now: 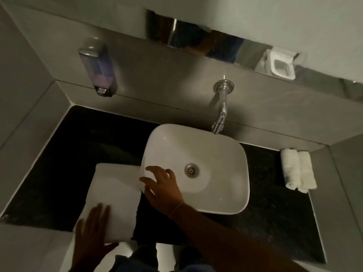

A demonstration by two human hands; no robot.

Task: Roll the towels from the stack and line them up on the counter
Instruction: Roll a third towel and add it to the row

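Note:
A white towel (114, 193) lies spread flat on the black counter (68, 154), left of the basin. My left hand (92, 234) rests flat on its near edge, fingers apart. Reaching across, my right hand (161, 189) has its fingers spread at the towel's far right corner, beside the basin's rim; whether it pinches the cloth is unclear. Two rolled white towels (297, 170) lie side by side at the counter's far right, against the wall.
A white vessel basin (225, 154) sits mid-counter under a chrome wall tap (221, 112). A soap dispenser (99, 71) hangs on the left wall. A mirror strip (216, 46) runs above. Grey tiled walls box in the counter on both sides.

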